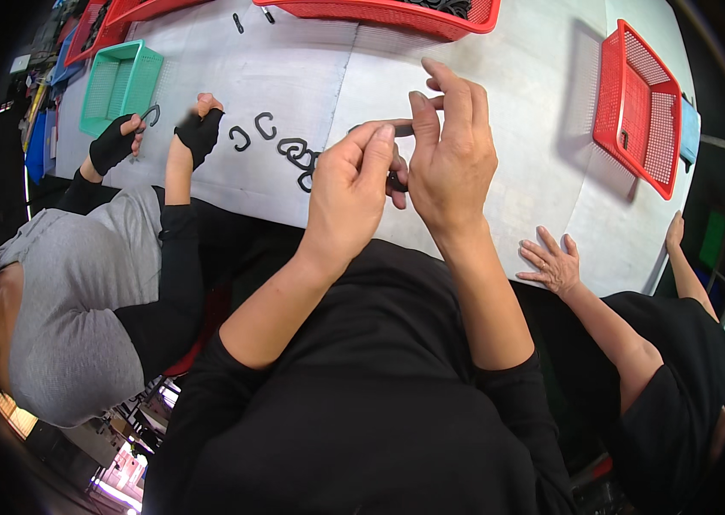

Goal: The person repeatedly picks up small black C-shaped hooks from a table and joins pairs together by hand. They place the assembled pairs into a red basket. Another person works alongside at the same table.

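My left hand (352,184) pinches a black C-shaped piece (396,182) between thumb and fingers, in front of my chest and above the table. Parts of that piece show between my two hands; the rest is hidden by fingers. Close beside it is my right hand (455,159), its thumb raised and its fingers bent together behind the thumb. What lies between those fingers is hidden. Several black C-shaped pieces (292,148) lie in a loose cluster left of my left hand. Two more, a C-shaped piece (265,126) and its neighbour (240,138), lie farther left.
A co-worker's gloved hand (118,142) holds a similar piece at left, near a green basket (96,107). Another person's hand (555,262) rests flat on the white table (517,112) at right. Red baskets stand at the back (380,10) and right (607,94).
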The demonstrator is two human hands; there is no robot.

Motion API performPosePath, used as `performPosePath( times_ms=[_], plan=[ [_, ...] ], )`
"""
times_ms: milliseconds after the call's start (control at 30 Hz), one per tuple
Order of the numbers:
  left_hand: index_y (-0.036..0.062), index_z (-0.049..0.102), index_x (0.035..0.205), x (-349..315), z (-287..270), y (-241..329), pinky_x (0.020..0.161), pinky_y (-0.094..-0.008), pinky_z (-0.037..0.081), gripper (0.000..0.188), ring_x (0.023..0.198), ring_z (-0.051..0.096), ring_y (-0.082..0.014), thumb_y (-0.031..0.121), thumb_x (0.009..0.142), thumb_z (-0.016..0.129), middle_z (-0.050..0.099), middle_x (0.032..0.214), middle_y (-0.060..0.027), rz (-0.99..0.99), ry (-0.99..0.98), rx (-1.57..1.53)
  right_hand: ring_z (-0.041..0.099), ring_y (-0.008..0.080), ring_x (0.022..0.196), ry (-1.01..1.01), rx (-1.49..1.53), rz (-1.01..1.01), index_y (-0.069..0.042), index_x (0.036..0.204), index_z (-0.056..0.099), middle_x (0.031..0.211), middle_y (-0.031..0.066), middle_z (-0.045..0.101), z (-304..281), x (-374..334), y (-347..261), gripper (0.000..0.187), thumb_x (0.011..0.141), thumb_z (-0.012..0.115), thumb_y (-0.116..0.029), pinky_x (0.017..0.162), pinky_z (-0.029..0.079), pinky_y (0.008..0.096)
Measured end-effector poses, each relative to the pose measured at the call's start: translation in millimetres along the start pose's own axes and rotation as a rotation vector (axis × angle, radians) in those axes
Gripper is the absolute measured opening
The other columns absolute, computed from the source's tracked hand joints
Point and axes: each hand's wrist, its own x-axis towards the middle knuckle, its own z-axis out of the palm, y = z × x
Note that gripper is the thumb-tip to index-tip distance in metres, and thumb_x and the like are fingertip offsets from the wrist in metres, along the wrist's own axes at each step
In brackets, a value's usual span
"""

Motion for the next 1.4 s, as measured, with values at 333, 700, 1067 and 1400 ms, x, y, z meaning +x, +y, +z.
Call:
performPosePath(
  times_ms=[333, 700, 1067, 1400],
  plan=[
    [-0.0036, 0.058, 0.108, -1, -10, 6, 0.048, -0.0188, 0.042, 0.03, 0.063, 0.047, -0.0056, 0.017, 0.097, 0.039, 0.047, 0.07, 0.0013, -0.129, -0.091, -0.024, 0.058, 0.0211, 0.078, 0.114, -0.159, -0.093, -0.009, 0.109, 0.057, 0.097, 0.0067, 0.056, -1, 24, 33, 0.029, 0.081, 0.062, -0.012, 0.072, 0.044, 0.0343],
    [-0.0015, 0.059, 0.11, 9, -23, 18, 0.055, -0.0198, 0.046, 0.032, 0.071, 0.052, -0.0073, 0.022, 0.095, 0.044, 0.052, 0.077, 0.0009, -0.178, -0.086, -0.136, 0.06, 0.0175, 0.071, -0.183, 0.351, 0.023, -0.006, 0.088, 0.065, 0.082, 0.0075, 0.062, -37, -16, 6, 0.012, 0.076, 0.065, -0.002, 0.061, 0.048, 0.0277],
    [-0.0011, 0.063, 0.1, -1, -37, 11, 0.052, -0.02, 0.043, 0.031, 0.057, 0.052, -0.0073, 0.024, 0.095, 0.046, 0.055, 0.069, -0.0004, -0.19, -0.112, -0.094, 0.064, 0.016, 0.068, -0.464, 1.048, 0.872, 0.003, 0.096, 0.061, 0.083, 0.0103, 0.064, -44, -15, 4, 0.029, 0.093, 0.049, -0.023, 0.068, 0.053, 0.0296],
    [-0.0021, 0.064, 0.097, -2, -39, 14, 0.052, -0.019, 0.044, 0.032, 0.058, 0.051, -0.0061, 0.023, 0.095, 0.045, 0.054, 0.068, -0.0002, -0.167, -0.108, -0.112, 0.062, 0.0135, 0.069, -0.482, 1.035, 0.857, 0.001, 0.093, 0.063, 0.08, 0.0072, 0.063, -41, -15, 6, 0.028, 0.092, 0.051, -0.024, 0.068, 0.053, 0.0278]
  ],
)
